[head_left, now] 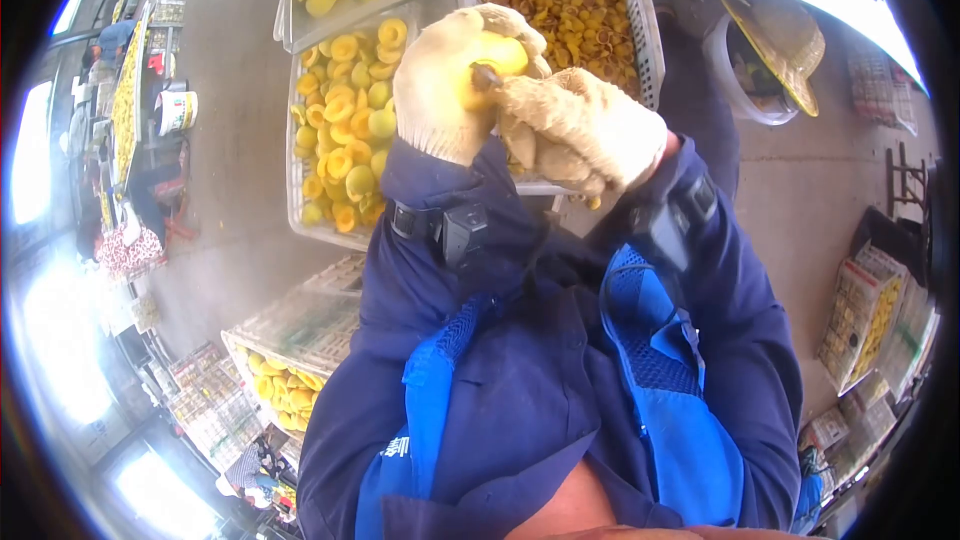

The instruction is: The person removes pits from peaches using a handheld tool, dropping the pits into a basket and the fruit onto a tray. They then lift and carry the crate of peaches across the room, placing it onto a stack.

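My left hand [440,90], in a cream work glove, is wrapped round a yellow peach [505,55] and holds it above the crates. A small dark spot, either the pit or a tool's tip, shows at the fruit's near side. My right hand [590,130], in a similar soiled glove, is closed with its fingertips against the peach; whatever is in its grip is hidden. Beneath my left hand stands a white crate of yellow peach halves [345,125]. Behind the hands, another crate holds brown-orange pits or scraps [570,15].
A metal tray [390,5] with more peach pieces runs across the top. To the right, a straw hat [780,45] rests over a white bucket [745,105]. Stacked crates [300,330] stand at lower left, others [865,315] at right. People work at far left.
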Motion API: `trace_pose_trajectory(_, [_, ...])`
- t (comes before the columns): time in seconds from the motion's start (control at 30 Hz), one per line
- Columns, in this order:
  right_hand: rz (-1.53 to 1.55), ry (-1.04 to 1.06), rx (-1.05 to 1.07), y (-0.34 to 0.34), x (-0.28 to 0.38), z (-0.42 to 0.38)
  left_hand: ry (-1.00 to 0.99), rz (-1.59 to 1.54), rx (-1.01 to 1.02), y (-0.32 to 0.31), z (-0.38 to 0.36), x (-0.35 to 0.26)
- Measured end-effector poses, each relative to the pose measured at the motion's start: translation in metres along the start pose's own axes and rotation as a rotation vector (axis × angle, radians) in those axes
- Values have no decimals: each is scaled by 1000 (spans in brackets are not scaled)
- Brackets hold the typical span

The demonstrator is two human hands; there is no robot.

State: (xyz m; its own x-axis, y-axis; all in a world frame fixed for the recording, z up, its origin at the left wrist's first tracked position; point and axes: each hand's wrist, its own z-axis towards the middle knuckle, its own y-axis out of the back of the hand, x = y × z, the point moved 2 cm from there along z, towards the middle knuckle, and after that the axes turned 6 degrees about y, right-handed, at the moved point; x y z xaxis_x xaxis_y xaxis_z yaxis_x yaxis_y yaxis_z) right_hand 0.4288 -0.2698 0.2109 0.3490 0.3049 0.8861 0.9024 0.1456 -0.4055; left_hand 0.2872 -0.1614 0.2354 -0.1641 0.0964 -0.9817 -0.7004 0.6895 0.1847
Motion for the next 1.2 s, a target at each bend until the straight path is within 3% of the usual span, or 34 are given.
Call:
trace_pose_trajectory(0.1, [127, 11, -103, 6, -17, 1, 114, -464, 22, -8, 7, 14])
trace_pose_trajectory(0.2, [265, 25, -176, 12, -29, 1, 107, -432, 82, -11, 11, 18])
trace_pose_trajectory(0.23, [297, 37, -205, 13, -31, -1, -54, -169, 57, -11, 11, 17])
trace_pose_trajectory(0.33, [-6, 227, -156, 23, -39, -3, -36, -76, 65, -16, 15, 14])
trace_pose_trajectory(0.4, [-120, 199, -64, 34, -45, -5, 101, -119, 105, -16, 21, 15])
trace_pose_trajectory(0.43, [-67, 90, -13, 42, -48, -5, 193, -159, 129, -15, 23, 15])
trace_pose_trajectory(0.47, [-16, -14, 35, 46, -51, -3, 145, -145, 96, -15, 22, 14])
trace_pose_trajectory(0.5, [107, 12, 25, 43, -54, -2, 100, -132, 65, -19, 19, 14])
trace_pose_trajectory(0.67, [563, 121, -59, 23, -68, -3, -20, -520, 3, -31, 18, 37])
trace_pose_trajectory(0.73, [450, 97, 2, 15, -66, -14, -149, -705, -42, -35, 15, 47])
trace_pose_trajectory(0.8, [347, 97, -31, 7, -58, -22, 181, -1183, 63, -21, 32, 56])
trace_pose_trajectory(0.87, [252, 108, -161, 1, -44, -26, 104, -915, -105, -21, 27, 52])
trace_pose_trajectory(0.93, [194, 44, -135, 10, -30, -22, 85, -650, -212, -20, 24, 49])
trace_pose_trajectory(1.0, [180, 47, -170, 12, -28, -16, 81, -628, -290, -24, 23, 46])
trace_pose_trajectory(1.07, [165, 168, -213, 9, -36, -6, 68, -639, -310, -28, 22, 42])
trace_pose_trajectory(1.13, [102, 346, -210, 8, -45, 1, -63, -415, -334, -29, 22, 39])
trace_pose_trajectory(1.2, [-92, 496, -258, 1, -48, 8, -31, -406, -323, -27, 21, 37])
